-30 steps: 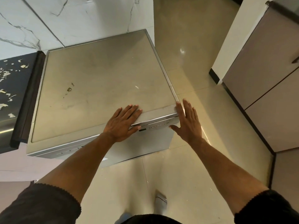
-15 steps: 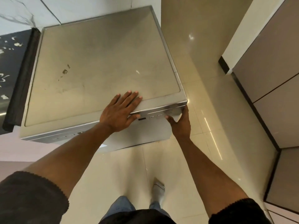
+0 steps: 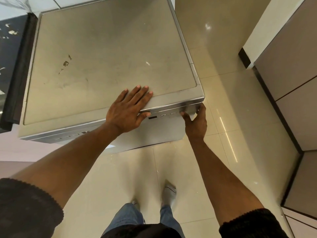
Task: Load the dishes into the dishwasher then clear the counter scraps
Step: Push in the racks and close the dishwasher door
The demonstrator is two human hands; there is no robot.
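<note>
A silver free-standing dishwasher (image 3: 111, 57) fills the upper left, seen from above with its door closed. My left hand (image 3: 127, 110) rests flat on the front edge of its top, fingers straight and thumb over the rim. My right hand (image 3: 196, 124) is at the front right corner. Its index finger touches the rightmost button of the control strip (image 3: 164, 115) and its thumb lies against the corner. No dishes are in sight.
A black counter (image 3: 10, 54) with pale scraps on it adjoins the dishwasher's left side. Grey cabinets (image 3: 291, 74) stand to the right across a strip of glossy tiled floor (image 3: 223, 100). My feet (image 3: 169, 193) are just in front of the machine.
My right hand has moved from beside the corner, fingers spread, onto the control strip, with one finger now on a button. The view has tilted down. My left hand has stayed put.
</note>
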